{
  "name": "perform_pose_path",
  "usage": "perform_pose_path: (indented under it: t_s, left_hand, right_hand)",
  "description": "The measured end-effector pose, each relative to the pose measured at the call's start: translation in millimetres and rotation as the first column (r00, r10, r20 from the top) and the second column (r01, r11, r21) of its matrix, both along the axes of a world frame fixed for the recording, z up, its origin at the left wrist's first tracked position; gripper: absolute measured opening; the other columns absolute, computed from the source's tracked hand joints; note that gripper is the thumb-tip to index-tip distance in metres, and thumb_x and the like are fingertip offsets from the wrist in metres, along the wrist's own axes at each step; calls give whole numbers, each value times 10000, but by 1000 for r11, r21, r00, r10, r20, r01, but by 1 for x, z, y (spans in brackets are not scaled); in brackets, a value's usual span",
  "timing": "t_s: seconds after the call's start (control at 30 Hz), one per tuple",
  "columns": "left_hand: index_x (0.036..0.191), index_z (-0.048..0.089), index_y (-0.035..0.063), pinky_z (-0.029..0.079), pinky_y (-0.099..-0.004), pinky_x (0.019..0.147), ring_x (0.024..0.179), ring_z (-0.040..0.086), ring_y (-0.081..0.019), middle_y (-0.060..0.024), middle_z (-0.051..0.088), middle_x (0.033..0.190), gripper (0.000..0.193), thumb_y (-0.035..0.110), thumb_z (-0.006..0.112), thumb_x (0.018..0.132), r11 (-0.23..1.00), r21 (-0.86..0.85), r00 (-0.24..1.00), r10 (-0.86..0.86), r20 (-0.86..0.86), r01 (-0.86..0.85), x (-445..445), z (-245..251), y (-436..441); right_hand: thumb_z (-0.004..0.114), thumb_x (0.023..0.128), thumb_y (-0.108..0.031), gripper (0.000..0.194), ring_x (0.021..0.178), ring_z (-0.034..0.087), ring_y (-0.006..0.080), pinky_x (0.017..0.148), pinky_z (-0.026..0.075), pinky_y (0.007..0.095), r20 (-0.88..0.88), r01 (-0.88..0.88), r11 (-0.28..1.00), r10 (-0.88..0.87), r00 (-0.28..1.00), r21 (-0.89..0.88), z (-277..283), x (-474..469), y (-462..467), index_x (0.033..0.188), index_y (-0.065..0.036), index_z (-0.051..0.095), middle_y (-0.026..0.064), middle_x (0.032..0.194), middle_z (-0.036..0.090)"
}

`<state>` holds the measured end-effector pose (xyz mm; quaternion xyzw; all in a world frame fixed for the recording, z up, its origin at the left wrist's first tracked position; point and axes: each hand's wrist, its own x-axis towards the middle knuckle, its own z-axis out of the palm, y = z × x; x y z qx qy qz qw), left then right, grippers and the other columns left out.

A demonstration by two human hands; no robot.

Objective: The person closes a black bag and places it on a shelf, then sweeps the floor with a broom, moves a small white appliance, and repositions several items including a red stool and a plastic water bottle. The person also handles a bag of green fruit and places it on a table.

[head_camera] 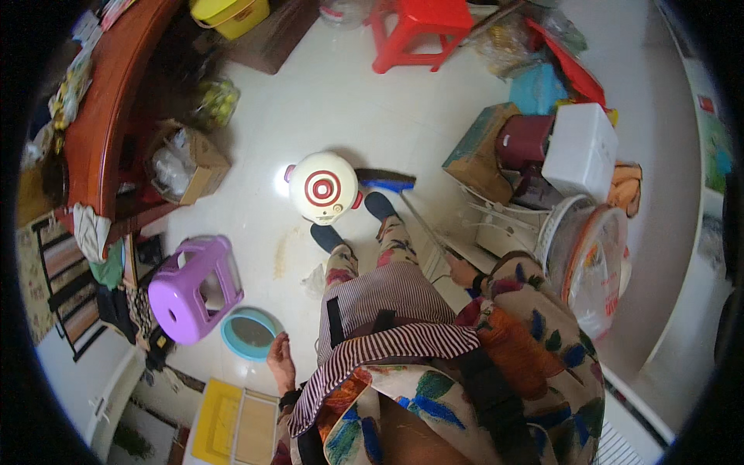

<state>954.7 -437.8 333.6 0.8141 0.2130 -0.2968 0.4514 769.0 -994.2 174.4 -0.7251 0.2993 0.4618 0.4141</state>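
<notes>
My right hand [462,272] is closed around the long handle of a broom [389,180], whose blue head and dark bristles rest on the floor ahead of my slippers. Beside the bristles stands a round cream cooker-like pot [323,203] with red rings on its lid and red side handles. My left hand [281,356] hangs at my side, with nothing visible in it, close to a round blue basin [249,333] on the floor. A crumpled clear plastic bag [314,282] lies left of my legs.
A purple plastic stool [192,290] lies at the left, near a cardboard box [206,165] of plastic bags. A red stool [421,35] stands at the far side. At the right are another cardboard box [479,154], a white foam box [581,151] and a wire rack [505,224].
</notes>
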Motion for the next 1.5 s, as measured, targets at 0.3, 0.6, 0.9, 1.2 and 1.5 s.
perform_pose_path:
  t_s: [0.3,0.6,0.9,1.2,1.5]
  left_hand:
    - [1142,606,-49,452,-306,951,1029,590,-181,-102,628,1091,277,160,580,961,985,-167,997,61,47,-52,65,-1,60]
    - [1148,615,-59,467,-303,924,1037,611,-208,-150,654,1122,244,61,555,944,859,-85,858,-490,153,505,111,22,-86]
    - [1161,618,-16,462,-280,917,1018,594,-145,-81,662,1102,233,69,535,961,543,-574,761,-601,244,613,110,14,-289]
    - [1144,630,6,461,-251,837,898,575,-112,-29,650,977,224,40,515,955,354,-701,604,-785,138,619,43,-17,-305]
    - [1119,654,44,468,-235,790,851,572,-87,-1,651,978,206,57,516,968,570,-633,700,-712,-61,524,83,-19,-256]
  right_hand:
    - [505,935,-105,544,551,548,181,505,477,349,-47,549,835,-550,834,-35,167,17,97,1449,-33,343,111,719,575]
    - [497,932,-81,641,540,539,184,503,509,348,130,769,580,-813,568,270,82,98,28,1489,-52,183,99,767,529]
    - [505,954,-116,641,479,520,198,446,460,352,-38,895,225,-965,259,384,39,50,96,1498,-81,168,100,698,537]
    - [525,932,-96,589,483,505,155,440,466,331,-190,948,253,-939,288,192,148,-66,188,1467,-41,285,51,630,516]
    - [457,966,-138,460,433,499,173,408,461,333,236,859,503,-850,472,92,75,-17,149,1402,-16,369,86,584,520]
